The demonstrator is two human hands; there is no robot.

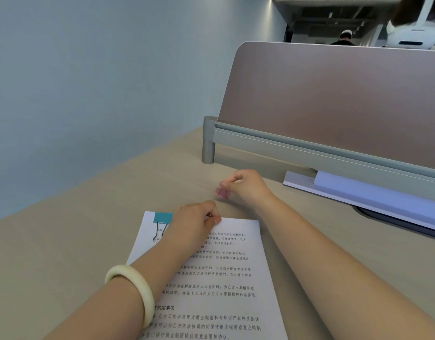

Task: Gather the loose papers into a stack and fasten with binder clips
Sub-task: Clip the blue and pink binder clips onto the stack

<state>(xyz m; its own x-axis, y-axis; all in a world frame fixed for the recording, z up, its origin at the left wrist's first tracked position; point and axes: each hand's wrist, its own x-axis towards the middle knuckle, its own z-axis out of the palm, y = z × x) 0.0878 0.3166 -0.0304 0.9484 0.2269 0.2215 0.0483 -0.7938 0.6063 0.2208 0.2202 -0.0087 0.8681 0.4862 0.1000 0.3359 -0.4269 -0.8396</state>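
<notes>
Two bare forearms reach from the near edge over a light wood desk (72, 246). A pale bangle (129, 290) circles the left wrist.

Under the left forearm lies a stack of papers (223, 278), flat on the desk and printed with lines of black text. It runs from the near edge of the view away toward the middle. A teal binder clip (163, 217) is fastened on the stack's far left corner, with its wire handles folded down onto the top sheet.

The left hand (192, 224) rests on the far edge of the stack, just right of the teal clip. Its fingers are curled together, and the thumb tip pinches the paper edge.

Just beyond the stack and a little to the right, the right hand (247, 185) is above bare desk. Its thumb and forefinger pinch a pink binder clip (221, 192), which is blurred, and the other fingers are tucked in. The pink clip is apart from the papers.

Farther right, a pale pad (373, 195) lies along the foot of a mauve divider panel (334, 94), which stands on a grey metal post (208, 141). A pale blue wall (101, 69) fills the far left.
</notes>
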